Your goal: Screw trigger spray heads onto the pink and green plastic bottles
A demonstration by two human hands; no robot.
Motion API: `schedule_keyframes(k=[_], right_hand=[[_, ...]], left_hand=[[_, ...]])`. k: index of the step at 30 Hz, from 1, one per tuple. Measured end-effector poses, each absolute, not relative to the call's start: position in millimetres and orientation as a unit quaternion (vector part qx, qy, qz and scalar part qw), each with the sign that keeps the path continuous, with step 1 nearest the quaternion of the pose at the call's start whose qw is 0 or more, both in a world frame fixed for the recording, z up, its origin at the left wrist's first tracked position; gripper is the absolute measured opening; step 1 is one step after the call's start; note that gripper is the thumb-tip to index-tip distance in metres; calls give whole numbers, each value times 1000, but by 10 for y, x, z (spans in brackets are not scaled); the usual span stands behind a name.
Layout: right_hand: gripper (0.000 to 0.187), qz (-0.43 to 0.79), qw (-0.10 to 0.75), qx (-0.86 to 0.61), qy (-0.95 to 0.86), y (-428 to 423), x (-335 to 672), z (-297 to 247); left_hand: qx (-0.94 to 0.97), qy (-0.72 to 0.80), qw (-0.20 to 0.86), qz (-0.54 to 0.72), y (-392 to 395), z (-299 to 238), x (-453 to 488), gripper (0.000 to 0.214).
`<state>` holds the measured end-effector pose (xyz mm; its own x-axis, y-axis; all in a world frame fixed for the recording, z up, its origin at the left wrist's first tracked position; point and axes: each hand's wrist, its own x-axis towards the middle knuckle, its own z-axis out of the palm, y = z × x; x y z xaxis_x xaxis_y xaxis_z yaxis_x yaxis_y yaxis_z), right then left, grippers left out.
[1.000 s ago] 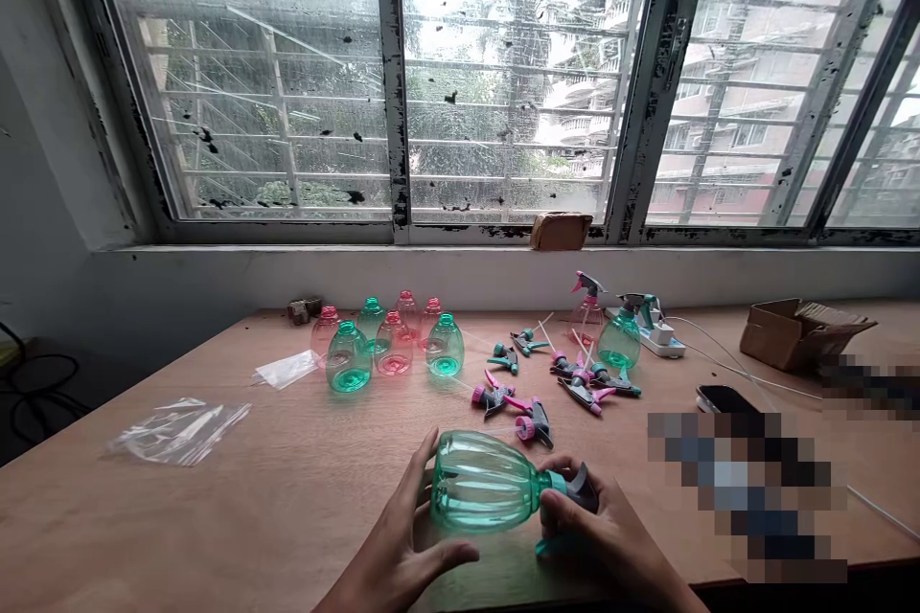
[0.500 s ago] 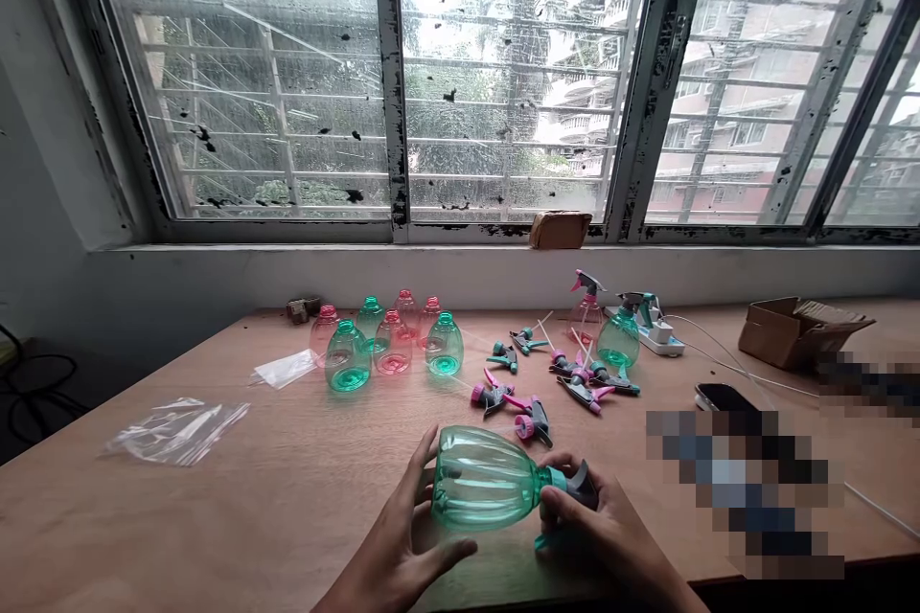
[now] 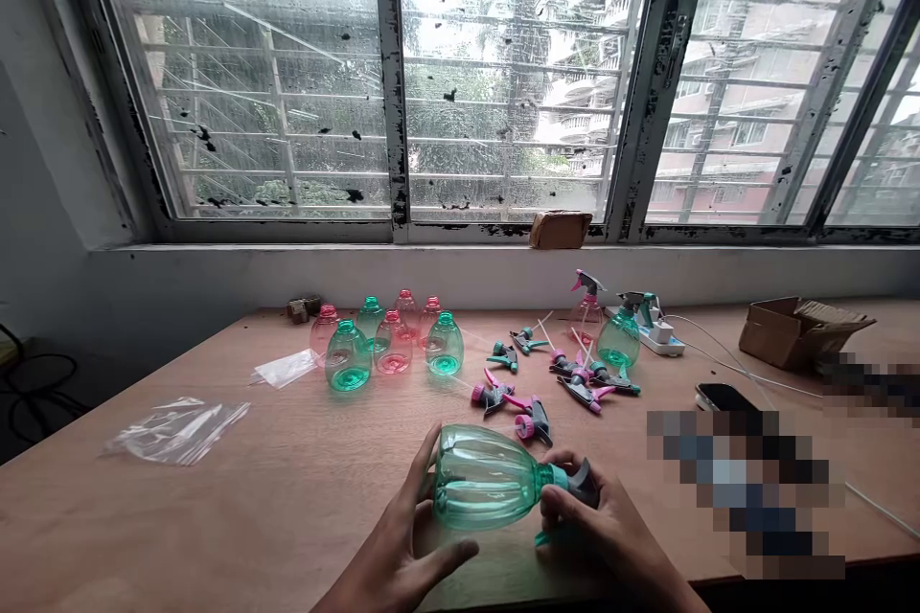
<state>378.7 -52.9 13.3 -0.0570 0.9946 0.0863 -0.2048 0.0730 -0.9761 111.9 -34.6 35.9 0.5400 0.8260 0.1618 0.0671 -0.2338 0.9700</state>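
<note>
A green see-through spray bottle (image 3: 483, 479) lies on its side just above the wooden table (image 3: 287, 488), near the front edge. My left hand (image 3: 402, 546) wraps round its wide base, thumb underneath. My right hand (image 3: 610, 536) is closed on the grey spray head (image 3: 581, 483) at the bottle's neck; its teal trigger pokes out below my fingers. Both hands grip the same bottle.
Several empty green and pink bottles (image 3: 384, 342) stand in a cluster at mid table. Loose spray heads (image 3: 553, 374) lie to their right, beside two assembled sprayers (image 3: 619, 330). Plastic bags (image 3: 176, 429) lie left; a cardboard box (image 3: 794, 330) and a phone (image 3: 723, 397) lie right.
The bottle and both hands have barely shifted; my right fingers have turned slightly on the spray head. Nothing else on the table moved.
</note>
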Motion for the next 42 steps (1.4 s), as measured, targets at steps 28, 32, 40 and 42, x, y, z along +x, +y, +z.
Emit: schedule_keyframes(k=[28, 32, 40, 42], right_hand=[[36, 523, 560, -401, -503, -524, 3788, 179], [38, 516, 556, -408, -508, -532, 3785, 191], [38, 520, 553, -404, -511, -541, 3780, 192], [37, 519, 552, -404, -512, -539, 3782, 187]], left_hand=[[709, 354, 489, 364, -406, 444, 1145, 88], [703, 357, 489, 372, -409, 434, 1135, 92], [717, 351, 479, 367, -356, 387, 1122, 81], [713, 357, 473, 375, -365, 397, 1139, 84]])
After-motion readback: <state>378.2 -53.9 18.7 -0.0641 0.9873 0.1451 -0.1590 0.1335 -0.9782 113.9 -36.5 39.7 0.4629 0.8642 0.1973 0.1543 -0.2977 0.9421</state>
